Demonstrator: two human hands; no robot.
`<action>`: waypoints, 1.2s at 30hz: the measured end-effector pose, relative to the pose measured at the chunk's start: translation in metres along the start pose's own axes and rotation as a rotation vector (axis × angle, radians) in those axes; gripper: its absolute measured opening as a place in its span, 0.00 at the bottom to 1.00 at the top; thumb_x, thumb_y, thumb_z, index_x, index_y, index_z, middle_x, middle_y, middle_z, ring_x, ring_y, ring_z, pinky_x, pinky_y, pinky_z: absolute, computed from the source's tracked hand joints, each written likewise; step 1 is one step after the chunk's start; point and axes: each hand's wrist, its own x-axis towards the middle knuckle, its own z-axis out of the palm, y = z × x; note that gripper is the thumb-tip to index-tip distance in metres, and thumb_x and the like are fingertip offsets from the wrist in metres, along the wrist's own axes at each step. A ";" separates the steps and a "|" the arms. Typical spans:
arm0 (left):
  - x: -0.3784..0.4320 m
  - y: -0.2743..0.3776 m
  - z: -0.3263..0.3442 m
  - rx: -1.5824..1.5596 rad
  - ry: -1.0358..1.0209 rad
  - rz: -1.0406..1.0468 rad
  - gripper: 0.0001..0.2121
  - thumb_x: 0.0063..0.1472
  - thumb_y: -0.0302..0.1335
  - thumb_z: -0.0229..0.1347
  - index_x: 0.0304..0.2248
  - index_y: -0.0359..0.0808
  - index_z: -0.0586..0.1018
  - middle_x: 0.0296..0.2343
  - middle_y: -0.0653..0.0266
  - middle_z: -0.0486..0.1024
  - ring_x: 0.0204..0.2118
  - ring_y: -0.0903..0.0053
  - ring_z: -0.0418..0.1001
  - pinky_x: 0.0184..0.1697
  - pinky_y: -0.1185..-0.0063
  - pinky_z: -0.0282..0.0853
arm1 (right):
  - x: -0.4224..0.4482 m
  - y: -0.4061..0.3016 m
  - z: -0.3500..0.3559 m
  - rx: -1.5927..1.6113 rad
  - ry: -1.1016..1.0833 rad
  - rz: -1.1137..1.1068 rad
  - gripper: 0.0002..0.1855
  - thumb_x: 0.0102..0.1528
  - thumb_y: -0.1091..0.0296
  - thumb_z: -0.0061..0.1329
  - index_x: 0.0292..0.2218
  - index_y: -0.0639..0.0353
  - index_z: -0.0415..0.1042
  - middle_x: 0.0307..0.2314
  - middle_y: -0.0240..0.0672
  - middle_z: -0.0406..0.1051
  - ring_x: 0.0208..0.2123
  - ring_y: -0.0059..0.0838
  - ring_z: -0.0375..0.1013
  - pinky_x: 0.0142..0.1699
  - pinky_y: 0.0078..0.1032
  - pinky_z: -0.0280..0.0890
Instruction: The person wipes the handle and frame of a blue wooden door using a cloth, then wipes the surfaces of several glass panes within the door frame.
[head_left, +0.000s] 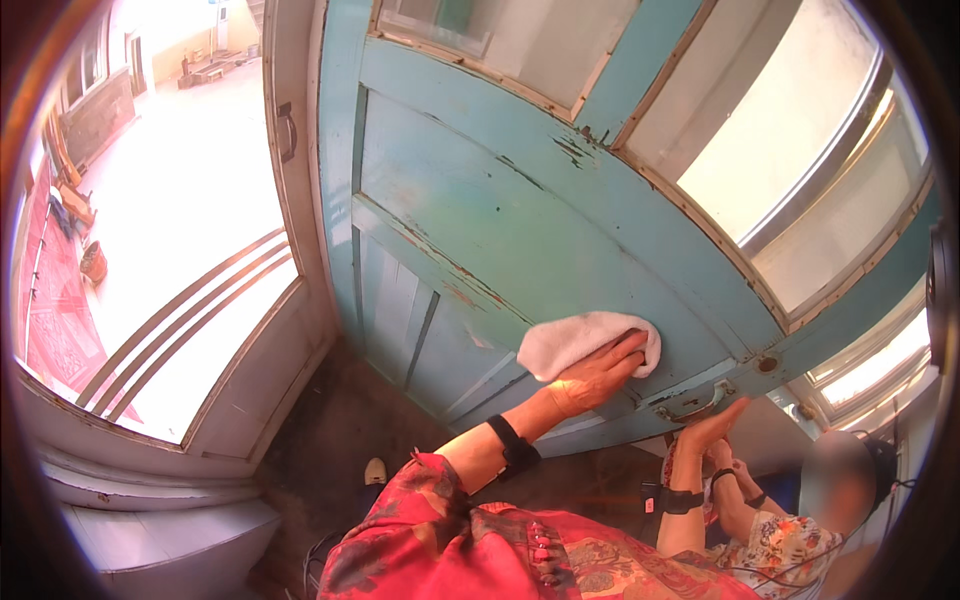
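My left hand (607, 371) presses a folded white cloth (562, 341) flat against the lower panel of a blue-green painted wooden door (480, 202). Chipped paint shows along the door's rails, and glass panes fill its upper part. At the door's edge is my right hand (709, 431), just below a worn metal pull handle (697, 401); it looks stretched out along the edge, and its grip is not clear. A round hole (766, 364) sits in the door beyond the handle. Black straps circle both my forearms.
Another person (780, 525) in a floral top is close by at the lower right, hands near my right forearm. A second door leaf (232, 405) with glass and bars stands on the left, above a pale step (165, 532). Outside is a bright yard with a flowerpot (93, 262).
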 end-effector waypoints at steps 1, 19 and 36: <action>0.010 -0.010 -0.012 0.052 0.008 0.050 0.15 0.47 0.21 0.53 0.38 0.33 0.69 0.46 0.51 0.61 0.49 0.57 0.61 0.50 0.68 0.60 | -0.004 -0.007 0.011 -0.089 0.000 -0.067 0.33 0.60 0.48 0.30 0.55 0.69 0.51 0.53 0.43 0.52 0.53 0.33 0.53 0.57 0.28 0.50; 0.043 -0.179 -0.256 0.484 0.349 0.005 0.20 0.44 0.23 0.55 0.40 0.35 0.69 0.47 0.51 0.62 0.50 0.53 0.60 0.52 0.65 0.56 | -0.013 -0.024 0.026 0.133 0.105 0.133 0.34 0.58 0.41 0.31 0.53 0.61 0.55 0.50 0.36 0.57 0.48 0.32 0.60 0.54 0.29 0.55; -0.009 -0.154 -0.175 0.137 0.865 -0.574 0.15 0.56 0.23 0.45 0.44 0.32 0.67 0.38 0.57 0.68 0.39 0.72 0.67 0.45 0.79 0.60 | 0.011 0.020 -0.017 -0.025 0.059 -0.004 0.32 0.61 0.48 0.27 0.53 0.71 0.52 0.52 0.42 0.54 0.52 0.33 0.54 0.57 0.28 0.48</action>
